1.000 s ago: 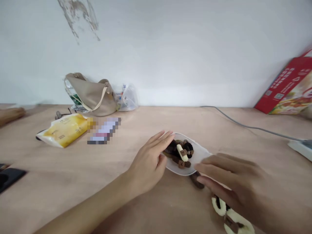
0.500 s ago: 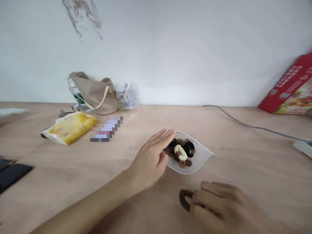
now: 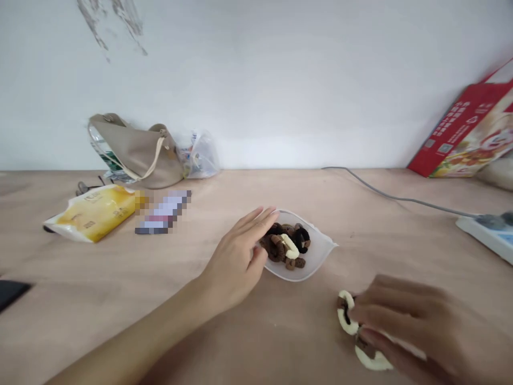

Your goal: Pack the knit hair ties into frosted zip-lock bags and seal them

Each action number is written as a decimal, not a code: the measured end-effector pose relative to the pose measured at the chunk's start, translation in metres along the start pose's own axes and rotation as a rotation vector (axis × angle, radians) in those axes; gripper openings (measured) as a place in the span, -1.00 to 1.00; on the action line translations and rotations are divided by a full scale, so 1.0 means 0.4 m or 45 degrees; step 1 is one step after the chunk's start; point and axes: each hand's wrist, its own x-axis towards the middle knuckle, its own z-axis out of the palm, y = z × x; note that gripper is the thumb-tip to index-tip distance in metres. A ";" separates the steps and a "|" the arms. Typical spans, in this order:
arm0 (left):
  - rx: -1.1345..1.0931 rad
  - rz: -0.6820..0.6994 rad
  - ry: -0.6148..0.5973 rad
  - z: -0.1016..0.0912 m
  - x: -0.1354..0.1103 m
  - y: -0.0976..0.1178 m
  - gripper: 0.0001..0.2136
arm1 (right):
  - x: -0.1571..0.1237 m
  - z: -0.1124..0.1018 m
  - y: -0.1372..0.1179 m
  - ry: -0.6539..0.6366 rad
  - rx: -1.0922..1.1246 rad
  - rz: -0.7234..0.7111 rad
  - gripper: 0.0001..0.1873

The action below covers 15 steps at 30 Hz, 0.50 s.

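Observation:
A frosted pouch [image 3: 316, 251] lies with its mouth spread, full of black, brown and cream hair ties. My left hand [image 3: 240, 254] is curved round the pouch's left end, fingers along the far rim and thumb at the near side. At the lower right, my right hand [image 3: 412, 321] is low over the table, blurred. Its fingertips are at a cream hair tie [image 3: 348, 326] with a brown piece on it. A second cream hair tie [image 3: 372, 361] lies partly under the same hand. Whether the fingers grip either one is hidden by blur.
A yellow tissue pack [image 3: 98, 211] and a pixelated phone [image 3: 163, 213] lie to the left. Behind them stand a beige handbag [image 3: 148, 155] and a clear plastic bag [image 3: 202, 158]. A grey cable [image 3: 385, 193] runs to a power strip [image 3: 487, 235]; a red box [image 3: 449, 136] leans against the wall.
The brown hair tie has left my right hand, and a brown one now shows atop the pouch's contents. My right hand has shifted right, exposing cream hair ties. The view has turned slightly right.

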 end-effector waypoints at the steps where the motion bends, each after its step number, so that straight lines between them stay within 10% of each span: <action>1: -0.001 -0.002 0.001 0.000 0.000 0.001 -0.41 | -0.022 0.004 -0.005 -0.014 0.020 -0.034 -0.76; 10: 0.008 -0.003 0.006 -0.004 -0.002 0.003 -0.42 | -0.015 0.055 -0.021 0.101 -0.074 -0.118 -0.42; 15: 0.013 0.014 0.004 -0.003 -0.003 0.006 -0.43 | 0.026 0.024 -0.031 0.276 -0.039 -0.186 -0.56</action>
